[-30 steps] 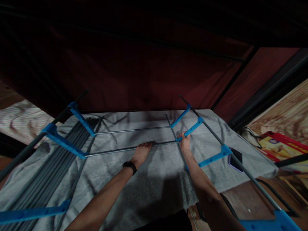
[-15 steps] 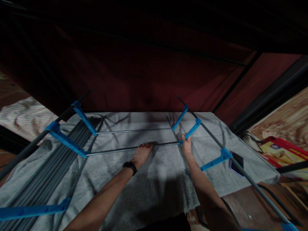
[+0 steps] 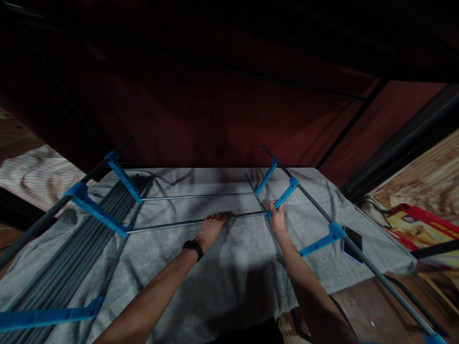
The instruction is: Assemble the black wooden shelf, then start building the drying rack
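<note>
My left hand (image 3: 212, 227), with a dark band on its wrist, is closed over the middle of a thin metal crossbar (image 3: 165, 226). This bar spans two blue plastic brackets, one on each side of a grey tube frame. At the bar's right end, my right hand (image 3: 277, 217) grips the lower end of the right blue bracket (image 3: 286, 196), where bar and bracket meet. A second metal crossbar (image 3: 201, 196) runs parallel behind, between the far brackets. The left bracket (image 3: 98, 210) holds the bar's other end. My right fingers are partly hidden behind the bracket.
A bundle of grey tubes (image 3: 82, 239) lies at the left on a grey blanket (image 3: 222, 277). A phone (image 3: 352, 244) rests at the right beneath the frame's long tube (image 3: 387, 282). Beyond it is a red and yellow box (image 3: 423, 227). A dark red panel (image 3: 222, 119) rises behind.
The frame has shifted very slightly to the left, more so at its far end. Both hands keep their hold in nearly the same place.
</note>
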Demonstrator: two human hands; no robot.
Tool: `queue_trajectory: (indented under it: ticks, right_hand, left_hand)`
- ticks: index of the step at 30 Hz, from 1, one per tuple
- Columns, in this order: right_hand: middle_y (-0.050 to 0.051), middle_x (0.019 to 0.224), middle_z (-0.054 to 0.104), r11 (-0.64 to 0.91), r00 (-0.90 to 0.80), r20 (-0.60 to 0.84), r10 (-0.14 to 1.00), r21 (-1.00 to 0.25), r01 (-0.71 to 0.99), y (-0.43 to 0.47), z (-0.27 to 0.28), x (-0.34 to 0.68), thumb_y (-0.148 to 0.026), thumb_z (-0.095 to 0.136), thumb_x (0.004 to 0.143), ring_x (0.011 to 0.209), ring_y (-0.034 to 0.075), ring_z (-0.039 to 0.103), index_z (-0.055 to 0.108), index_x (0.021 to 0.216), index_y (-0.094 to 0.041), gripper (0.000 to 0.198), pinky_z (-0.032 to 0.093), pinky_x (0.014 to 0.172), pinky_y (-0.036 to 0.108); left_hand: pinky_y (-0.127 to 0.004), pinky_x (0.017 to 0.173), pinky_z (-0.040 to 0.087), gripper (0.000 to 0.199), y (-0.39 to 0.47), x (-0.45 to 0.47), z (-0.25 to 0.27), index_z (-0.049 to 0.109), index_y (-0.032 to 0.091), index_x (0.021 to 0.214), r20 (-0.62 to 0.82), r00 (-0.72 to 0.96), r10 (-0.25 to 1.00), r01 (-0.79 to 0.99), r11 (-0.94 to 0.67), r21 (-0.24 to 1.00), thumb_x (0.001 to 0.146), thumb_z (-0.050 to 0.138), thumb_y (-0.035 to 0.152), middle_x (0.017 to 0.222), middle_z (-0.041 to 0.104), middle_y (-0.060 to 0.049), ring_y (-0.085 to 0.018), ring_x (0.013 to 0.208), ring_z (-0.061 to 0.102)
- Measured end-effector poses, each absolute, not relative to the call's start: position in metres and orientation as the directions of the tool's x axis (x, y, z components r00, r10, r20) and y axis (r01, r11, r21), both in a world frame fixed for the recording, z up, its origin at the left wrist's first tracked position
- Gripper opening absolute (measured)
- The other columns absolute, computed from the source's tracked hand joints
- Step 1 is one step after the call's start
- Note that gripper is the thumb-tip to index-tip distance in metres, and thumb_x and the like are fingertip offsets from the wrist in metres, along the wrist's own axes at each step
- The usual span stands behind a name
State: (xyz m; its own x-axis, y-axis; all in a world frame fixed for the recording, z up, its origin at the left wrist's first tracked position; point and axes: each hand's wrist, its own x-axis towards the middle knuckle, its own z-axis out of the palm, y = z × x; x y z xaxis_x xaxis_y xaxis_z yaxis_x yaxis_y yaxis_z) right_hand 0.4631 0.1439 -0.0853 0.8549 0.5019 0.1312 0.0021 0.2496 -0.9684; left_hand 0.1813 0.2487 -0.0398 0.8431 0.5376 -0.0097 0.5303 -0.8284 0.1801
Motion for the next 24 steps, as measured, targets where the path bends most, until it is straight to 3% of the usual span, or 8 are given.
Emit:
queue_trajectory:
  ticks: [24]
  right_hand:
    - [-0.007, 0.067, 0.049, 0.289, 0.881, 0.07, 0.467, -0.954, -0.078, 0.152, -0.082, 0.458, -0.035, 0.07, 0.074, 0.061, 0.011, 0.047, 0.052, 0.082, -0.023, 0.024, 0.039, 0.058, 0.024]
  left_hand:
    - [-0.044, 0.103, 0.041, 0.055, 0.253, 0.182, -0.058, 0.048, 0.02, 0.141, -0.009, 0.847, 0.532, 0.524, -0.83, 0.19, 0.093, 0.028, 0.003, 0.139, 0.057, -0.013, -0.026, 0.122, 0.056]
